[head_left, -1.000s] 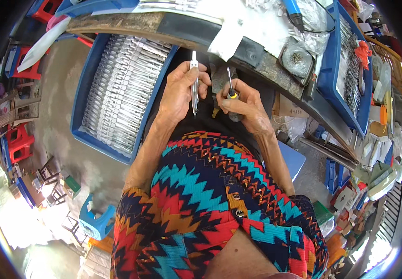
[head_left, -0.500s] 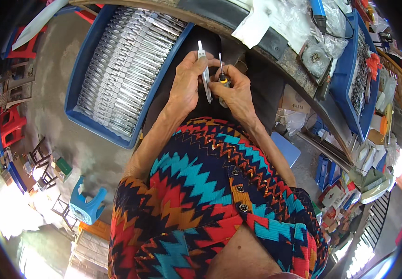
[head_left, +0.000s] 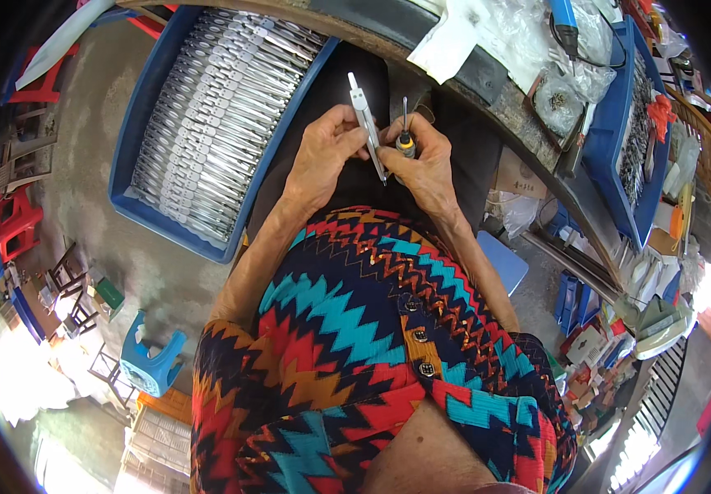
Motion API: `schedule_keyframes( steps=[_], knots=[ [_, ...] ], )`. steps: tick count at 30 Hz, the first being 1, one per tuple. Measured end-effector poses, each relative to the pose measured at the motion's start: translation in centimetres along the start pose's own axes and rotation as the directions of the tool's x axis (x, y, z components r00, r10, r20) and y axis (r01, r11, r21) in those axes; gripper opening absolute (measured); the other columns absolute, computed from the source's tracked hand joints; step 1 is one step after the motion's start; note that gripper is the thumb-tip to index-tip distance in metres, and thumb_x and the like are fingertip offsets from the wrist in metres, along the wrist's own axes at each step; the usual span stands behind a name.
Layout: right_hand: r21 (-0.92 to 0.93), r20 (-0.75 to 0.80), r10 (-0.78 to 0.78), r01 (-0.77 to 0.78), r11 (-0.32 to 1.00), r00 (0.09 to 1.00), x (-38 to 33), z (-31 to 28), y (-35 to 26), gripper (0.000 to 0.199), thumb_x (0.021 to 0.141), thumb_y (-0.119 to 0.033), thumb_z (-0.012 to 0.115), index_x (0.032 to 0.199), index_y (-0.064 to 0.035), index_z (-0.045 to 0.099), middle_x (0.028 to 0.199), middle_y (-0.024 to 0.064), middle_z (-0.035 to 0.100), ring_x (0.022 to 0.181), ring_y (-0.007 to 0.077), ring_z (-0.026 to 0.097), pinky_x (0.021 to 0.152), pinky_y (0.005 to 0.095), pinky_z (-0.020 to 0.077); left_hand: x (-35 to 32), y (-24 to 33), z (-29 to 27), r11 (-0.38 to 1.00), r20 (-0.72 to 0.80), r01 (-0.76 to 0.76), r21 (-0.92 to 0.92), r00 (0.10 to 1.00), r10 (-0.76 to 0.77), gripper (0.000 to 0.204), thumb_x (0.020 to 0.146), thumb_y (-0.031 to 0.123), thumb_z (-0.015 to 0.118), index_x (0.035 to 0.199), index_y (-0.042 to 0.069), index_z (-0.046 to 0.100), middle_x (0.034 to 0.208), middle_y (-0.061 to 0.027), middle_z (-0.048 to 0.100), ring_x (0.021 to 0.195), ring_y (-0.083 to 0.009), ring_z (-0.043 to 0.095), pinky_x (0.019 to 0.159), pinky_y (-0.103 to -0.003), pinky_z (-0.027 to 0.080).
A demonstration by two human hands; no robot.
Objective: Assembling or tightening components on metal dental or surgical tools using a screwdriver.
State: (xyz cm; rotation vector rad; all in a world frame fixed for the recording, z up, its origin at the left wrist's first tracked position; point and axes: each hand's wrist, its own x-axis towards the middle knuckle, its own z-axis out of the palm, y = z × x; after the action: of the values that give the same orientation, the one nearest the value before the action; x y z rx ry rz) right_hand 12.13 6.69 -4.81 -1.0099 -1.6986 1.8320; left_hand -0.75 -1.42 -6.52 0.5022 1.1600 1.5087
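Over my lap, my left hand point(head_left: 321, 156) pinches a silver drawing compass point(head_left: 361, 107) by its legs. Its head and handle point away from me, and its tips point toward my body. My right hand point(head_left: 427, 169) is closed round a screwdriver point(head_left: 406, 143) with a black and yellow handle, the metal blade standing up beside the compass. The right thumb and finger also reach the compass's side. At the left, rows of similar compasses point(head_left: 216, 123) fill a blue tray point(head_left: 176, 237).
A worn workbench point(head_left: 528, 136) runs along the far right, bearing plastic bags point(head_left: 559, 103) and a blue tool with a black end point(head_left: 565, 23). Another blue tray point(head_left: 643, 218) of metal parts sits at its right. A blue stool point(head_left: 150, 362) stands on the floor at lower left.
My left hand has slid down the compass, uncovering its head. The right hand and screwdriver have shifted slightly right, with the fingers now round the handle's upper part.
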Motion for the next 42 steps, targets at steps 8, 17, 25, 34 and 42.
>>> schedule_keyframes(
  steps=[8, 17, 25, 34, 42],
  knots=[
    [-0.036, 0.004, -0.089, 0.089, 0.995, 0.996, -0.6, -0.3, 0.5, 0.013, 0.067, 0.001, 0.06, 0.077, -0.0012, 0.052, 0.068, 0.0008, 0.053, 0.061, 0.0049, 0.047, 0.052, 0.0209, 0.0401, -0.9, 0.2, 0.5, 0.937, -0.048, 0.026, 0.349, 0.999, -0.01, 0.011, 0.079, 0.007, 0.061, 0.08, -0.003, 0.057, 0.068, -0.0056, 0.058, 0.06, -0.0093, 0.053, 0.055, -0.023, 0.042],
    [-0.046, 0.055, -0.04, 0.043, 0.998, 0.998, -1.3, -0.2, 0.6, 0.013, 0.069, 0.001, 0.059, 0.078, -0.0017, 0.051, 0.067, 0.0007, 0.051, 0.061, 0.0056, 0.048, 0.052, 0.0215, 0.0408, -1.2, -0.7, 0.1, 0.853, -0.066, 0.027, 0.522, 0.998, 0.008, 0.013, 0.076, 0.007, 0.062, 0.075, -0.005, 0.057, 0.063, -0.0093, 0.058, 0.058, -0.0111, 0.052, 0.055, -0.026, 0.041],
    [-0.001, 0.09, -0.011, 0.012, 1.0, 0.996, -1.1, -0.3, 1.3, 0.012, 0.071, 0.001, 0.059, 0.077, -0.0016, 0.049, 0.069, 0.0017, 0.052, 0.059, 0.0055, 0.049, 0.049, 0.0211, 0.0404, -1.0, -1.5, -0.6, 0.873, -0.096, 0.077, 0.482, 0.995, -0.035, 0.012, 0.074, 0.007, 0.061, 0.072, -0.005, 0.057, 0.059, -0.0045, 0.053, 0.055, -0.0082, 0.046, 0.049, -0.025, 0.036],
    [0.068, 0.11, 0.038, -0.046, 0.997, 0.993, -1.1, -0.2, 1.6, 0.014, 0.07, 0.001, 0.06, 0.076, -0.0013, 0.049, 0.07, 0.0032, 0.054, 0.058, 0.0065, 0.05, 0.048, 0.0218, 0.0413, -1.0, -1.8, -0.9, 0.896, -0.105, 0.109, 0.43, 0.992, -0.07, 0.012, 0.074, 0.006, 0.061, 0.07, -0.004, 0.057, 0.058, -0.0027, 0.052, 0.054, -0.0072, 0.044, 0.048, -0.025, 0.035],
    [-0.022, 0.109, 0.018, -0.016, 1.0, 0.994, -1.1, -0.6, 1.5, 0.012, 0.071, 0.002, 0.059, 0.078, -0.0013, 0.05, 0.068, 0.0021, 0.052, 0.057, 0.0063, 0.048, 0.048, 0.0217, 0.0387, -1.3, -1.1, -0.4, 0.953, -0.074, 0.1, 0.286, 0.994, -0.083, 0.009, 0.075, 0.005, 0.062, 0.074, -0.003, 0.057, 0.061, -0.0027, 0.054, 0.055, -0.0067, 0.047, 0.05, -0.022, 0.038]
  ],
)
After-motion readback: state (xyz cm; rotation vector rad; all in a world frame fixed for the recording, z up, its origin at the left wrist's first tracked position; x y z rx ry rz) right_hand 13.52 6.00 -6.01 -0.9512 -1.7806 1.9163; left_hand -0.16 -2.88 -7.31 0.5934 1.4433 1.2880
